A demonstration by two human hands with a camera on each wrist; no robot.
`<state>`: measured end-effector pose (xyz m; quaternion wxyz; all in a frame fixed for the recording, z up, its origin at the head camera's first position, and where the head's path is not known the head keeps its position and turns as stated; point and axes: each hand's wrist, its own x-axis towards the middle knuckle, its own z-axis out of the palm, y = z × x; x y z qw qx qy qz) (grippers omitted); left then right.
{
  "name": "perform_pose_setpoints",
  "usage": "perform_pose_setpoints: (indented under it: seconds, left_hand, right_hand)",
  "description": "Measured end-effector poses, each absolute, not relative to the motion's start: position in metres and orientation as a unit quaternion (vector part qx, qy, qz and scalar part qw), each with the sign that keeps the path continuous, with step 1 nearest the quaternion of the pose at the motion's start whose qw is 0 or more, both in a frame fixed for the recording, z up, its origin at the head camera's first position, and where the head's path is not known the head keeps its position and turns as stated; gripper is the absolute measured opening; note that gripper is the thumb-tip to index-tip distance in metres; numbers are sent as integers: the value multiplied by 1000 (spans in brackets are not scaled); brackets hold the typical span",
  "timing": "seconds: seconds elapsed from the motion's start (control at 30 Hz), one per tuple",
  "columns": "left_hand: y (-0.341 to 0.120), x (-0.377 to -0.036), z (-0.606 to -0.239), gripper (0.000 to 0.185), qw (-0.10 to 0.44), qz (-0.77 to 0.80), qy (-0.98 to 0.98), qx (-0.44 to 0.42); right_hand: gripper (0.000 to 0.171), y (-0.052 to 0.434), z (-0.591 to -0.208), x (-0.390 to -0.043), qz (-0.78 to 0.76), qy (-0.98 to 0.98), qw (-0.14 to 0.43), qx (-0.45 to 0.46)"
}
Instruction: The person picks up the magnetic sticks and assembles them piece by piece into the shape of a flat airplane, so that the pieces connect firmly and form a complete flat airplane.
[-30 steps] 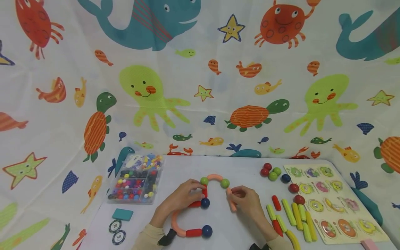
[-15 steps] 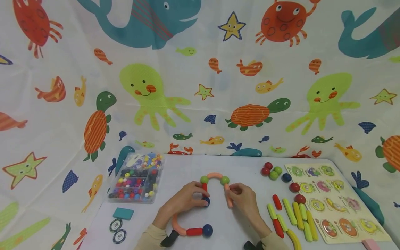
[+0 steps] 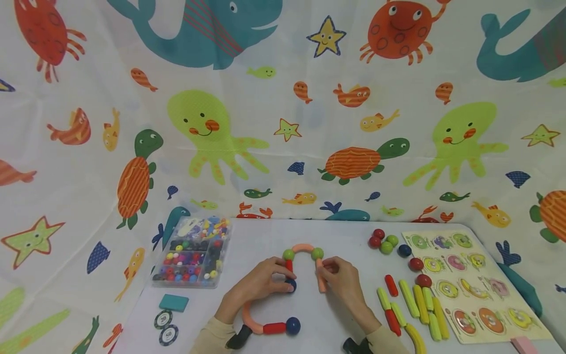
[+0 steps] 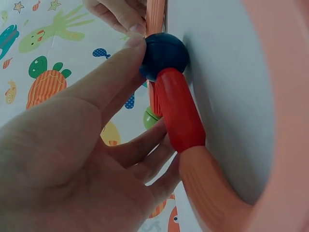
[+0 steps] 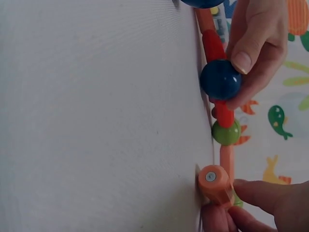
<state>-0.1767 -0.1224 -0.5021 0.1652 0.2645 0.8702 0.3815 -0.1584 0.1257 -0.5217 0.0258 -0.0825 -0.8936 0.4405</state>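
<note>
While the left hand [image 3: 261,282] keeps its fingers curled about the dark blue ball [image 3: 290,284] and the red rod [image 4: 179,110] joined to it, the right hand [image 3: 342,280] pinches the straight salmon rod [image 3: 320,276], which has swung in over the last second to hang closer beside that ball. Beyond the ball, the salmon arch [image 3: 302,248] and its two green balls [image 3: 289,254] have shifted slightly inward too. The chain seems to be narrowing toward a closed loop.

orange rod [image 3: 320,281] drawn nearer blue ball [image 3: 290,284] (slightly)
</note>
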Motion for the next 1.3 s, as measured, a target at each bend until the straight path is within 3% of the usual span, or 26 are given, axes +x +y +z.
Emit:
perform_pose_setpoints:
  seconds: [0.33,0.87,1.3]
  left_hand:
    - [-123,-176,-502,29,164,384,868,269]
    - [-125,-177,-503,31,168,389,867,262]
    - [-129,-179,-498,28,153,397,866,263]
  right_hand:
    - [26,147,-512,-164,434,-896,20,-93]
    - [38,306,-477,-180,372,-905,121,-166]
    - [54,338,-491,-181,362,-915,31,-176]
